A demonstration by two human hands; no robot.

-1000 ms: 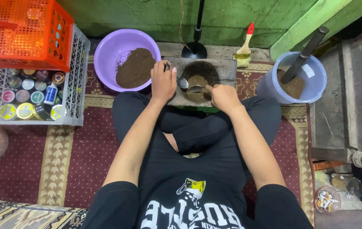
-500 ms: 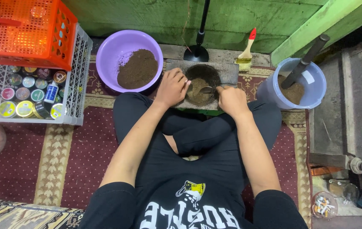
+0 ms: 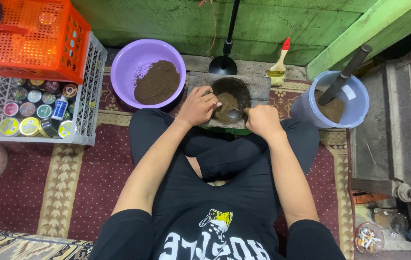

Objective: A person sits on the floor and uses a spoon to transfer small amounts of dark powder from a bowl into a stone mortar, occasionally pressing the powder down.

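I sit cross-legged on a patterned rug in front of a grey stone block (image 3: 262,88) with a round hollow full of brown powder (image 3: 225,102). My left hand (image 3: 197,106) rests on the block's left edge, fingers curled over the rim of the hollow. My right hand (image 3: 262,120) holds a metal spoon (image 3: 234,113) whose bowl dips into the powder. A purple basin (image 3: 127,67) with a heap of the same brown powder stands to the left of the block.
A blue tub (image 3: 354,103) with powder and a black pestle stands at the right. A paintbrush (image 3: 278,62) lies behind the block by a black stand base (image 3: 222,64). At left, a white crate (image 3: 90,103) of tins under an orange crate (image 3: 32,38).
The view has shifted so everything sits lower in the frame. My left hand has slid from the block's top left corner down onto the hollow's rim. The spoon stays in the powder.
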